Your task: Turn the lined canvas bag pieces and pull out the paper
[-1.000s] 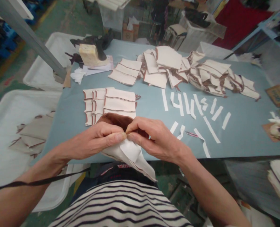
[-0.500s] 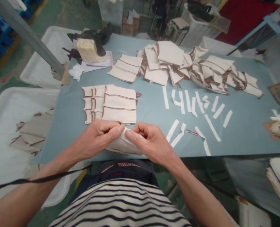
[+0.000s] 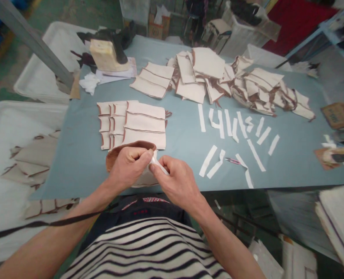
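At the table's front edge, a cream fabric piece with a brown inner side curls up around my left hand. That hand is closed, thumb and fingers pinching the piece at its brown edge. Close beside it, my right hand is closed on a white strip that runs up to the left fingertips. The lower part of the piece hangs below the hands and is partly hidden by them. Just beyond lies an overlapping stack of cream pieces with brown seams.
Loose white strips and small pink-handled snips lie to the right on the blue-grey table. A heap of cream pieces spreads along the back. A tape dispenser stands back left. White tubs flank the left side.
The fabric piece has swung up and left, so its brown inner side now shows around my left hand. The white strip between my hands is more exposed. My right hand has dropped slightly.
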{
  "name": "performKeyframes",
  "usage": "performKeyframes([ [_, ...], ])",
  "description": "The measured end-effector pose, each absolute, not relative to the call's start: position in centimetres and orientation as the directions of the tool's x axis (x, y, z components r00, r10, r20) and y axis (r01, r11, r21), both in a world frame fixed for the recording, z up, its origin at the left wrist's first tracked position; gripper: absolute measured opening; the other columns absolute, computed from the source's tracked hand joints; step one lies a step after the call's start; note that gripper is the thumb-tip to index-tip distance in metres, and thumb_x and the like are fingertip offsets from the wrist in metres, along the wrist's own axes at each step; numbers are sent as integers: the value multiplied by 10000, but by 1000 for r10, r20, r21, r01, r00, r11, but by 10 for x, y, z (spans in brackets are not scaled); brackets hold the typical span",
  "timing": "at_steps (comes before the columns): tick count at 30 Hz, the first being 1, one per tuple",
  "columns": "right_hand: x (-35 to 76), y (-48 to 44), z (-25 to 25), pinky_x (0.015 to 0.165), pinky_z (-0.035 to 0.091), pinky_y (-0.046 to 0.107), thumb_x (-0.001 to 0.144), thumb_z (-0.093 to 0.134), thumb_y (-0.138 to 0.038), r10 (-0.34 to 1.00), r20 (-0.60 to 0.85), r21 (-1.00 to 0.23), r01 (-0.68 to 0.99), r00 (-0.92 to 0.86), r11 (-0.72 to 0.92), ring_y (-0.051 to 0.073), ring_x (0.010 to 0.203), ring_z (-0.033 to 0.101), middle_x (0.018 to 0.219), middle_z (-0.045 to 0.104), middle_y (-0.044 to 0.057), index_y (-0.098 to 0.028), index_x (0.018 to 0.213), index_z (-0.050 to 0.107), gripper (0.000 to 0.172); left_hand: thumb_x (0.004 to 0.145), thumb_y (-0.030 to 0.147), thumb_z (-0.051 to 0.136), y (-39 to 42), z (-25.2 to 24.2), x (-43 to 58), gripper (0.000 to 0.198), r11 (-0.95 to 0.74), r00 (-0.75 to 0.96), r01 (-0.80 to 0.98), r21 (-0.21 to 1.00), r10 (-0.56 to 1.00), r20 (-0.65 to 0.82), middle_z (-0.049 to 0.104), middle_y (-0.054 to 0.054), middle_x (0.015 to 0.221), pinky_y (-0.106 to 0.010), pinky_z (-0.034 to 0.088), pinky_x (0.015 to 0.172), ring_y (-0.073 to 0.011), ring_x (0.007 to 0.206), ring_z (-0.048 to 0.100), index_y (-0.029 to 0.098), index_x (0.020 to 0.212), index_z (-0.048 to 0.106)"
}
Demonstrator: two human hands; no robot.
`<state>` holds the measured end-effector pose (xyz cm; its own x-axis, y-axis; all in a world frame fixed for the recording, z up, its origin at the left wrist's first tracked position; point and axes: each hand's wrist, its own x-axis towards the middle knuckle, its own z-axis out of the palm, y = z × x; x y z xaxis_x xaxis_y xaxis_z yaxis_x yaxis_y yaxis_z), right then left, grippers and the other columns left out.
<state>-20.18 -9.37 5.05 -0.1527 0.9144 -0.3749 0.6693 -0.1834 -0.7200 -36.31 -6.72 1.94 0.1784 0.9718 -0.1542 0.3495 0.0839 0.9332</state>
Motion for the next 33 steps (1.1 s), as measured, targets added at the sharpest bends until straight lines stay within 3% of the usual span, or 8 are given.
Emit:
performKeyframes([
  [3, -198, -88, 45, 650, 257, 287, 987, 607, -400, 915, -375, -747, 633, -150, -202, 135, 652, 438, 654, 503, -48, -218, 709, 530, 341, 863, 524, 523, -64, 19, -363, 468, 125, 189, 335, 934, 962, -196, 331, 35, 553, -251, 242, 477, -118, 546, 315, 230, 521, 398],
  [6, -191, -80, 43, 621, 292, 267, 972, 590, -466, 908, -369, -825, 520, -198, -222, 137, 654, 470, 662, 533, -41, -218, 724, 558, 352, 891, 615, 546, -59, 29, -368, 520, 172, 234, 331, 928, 938, -257, 407, 30, 547, -244, 253, 448, -117, 511, 347, 208, 569, 516],
  [11, -189, -77, 45, 597, 290, 259, 947, 582, -487, 929, -320, -850, 489, -184, -196, 138, 649, 469, 653, 536, -34, -216, 727, 581, 348, 899, 697, 542, -55, 44, -378, 577, 218, 305, 304, 927, 900, -311, 536, 0, 609, -235, 368, 509, -143, 575, 459, 189, 633, 604],
  [16, -192, -79, 45, 626, 300, 262, 955, 578, -450, 906, -370, -818, 534, -206, -212, 138, 670, 476, 685, 554, -30, -208, 751, 619, 319, 875, 629, 599, -56, 39, -382, 525, 192, 345, 344, 919, 884, -314, 525, 3, 611, -226, 348, 496, -135, 574, 450, 181, 602, 587],
  [23, -191, -81, 39, 603, 290, 255, 968, 571, -428, 891, -383, -830, 513, -242, -217, 135, 666, 482, 650, 525, -34, -207, 697, 579, 350, 947, 521, 538, -60, 29, -380, 513, -14, 304, 454, 891, 942, -140, 402, 27, 593, -249, 280, 503, -121, 570, 379, 201, 552, 472],
  [33, -200, -90, 21, 626, 401, 237, 935, 674, -471, 917, -387, -852, 420, -103, -312, 160, 736, 598, 749, 680, -4, -186, 905, 762, 300, 925, 513, 525, -62, 25, -374, 478, 29, 249, 443, 896, 956, -154, 453, 26, 580, -250, 309, 508, -126, 562, 410, 192, 571, 551],
])
